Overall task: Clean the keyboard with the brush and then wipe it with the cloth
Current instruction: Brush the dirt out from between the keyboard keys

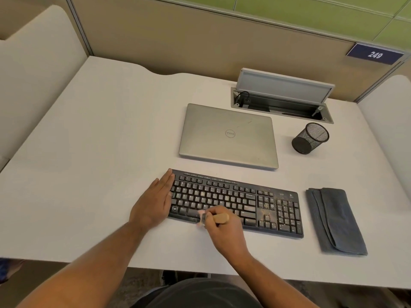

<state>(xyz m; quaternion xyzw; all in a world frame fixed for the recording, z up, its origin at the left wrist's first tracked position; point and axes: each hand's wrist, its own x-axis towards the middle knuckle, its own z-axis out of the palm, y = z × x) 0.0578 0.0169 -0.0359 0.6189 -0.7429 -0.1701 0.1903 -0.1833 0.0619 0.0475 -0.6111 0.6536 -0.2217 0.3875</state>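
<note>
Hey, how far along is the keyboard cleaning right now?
Nothing looks finished. Brushing is in hand: the right hand grips the brush at the keyboard's near edge, and the left hand steadies its left end. Specks remain on the right-side keys. The cloth lies folded beside it, so wiping is left.

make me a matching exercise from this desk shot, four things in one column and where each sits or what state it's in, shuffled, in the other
Things:
1. brush
2. cloth
3. laptop
4. pen cup

States or places:
A. closed, behind the keyboard
B. folded, right of the keyboard
C. gripped in the right hand, over the front keys
D. black mesh, right of the laptop

Pairs: 1-C, 2-B, 3-A, 4-D
</note>
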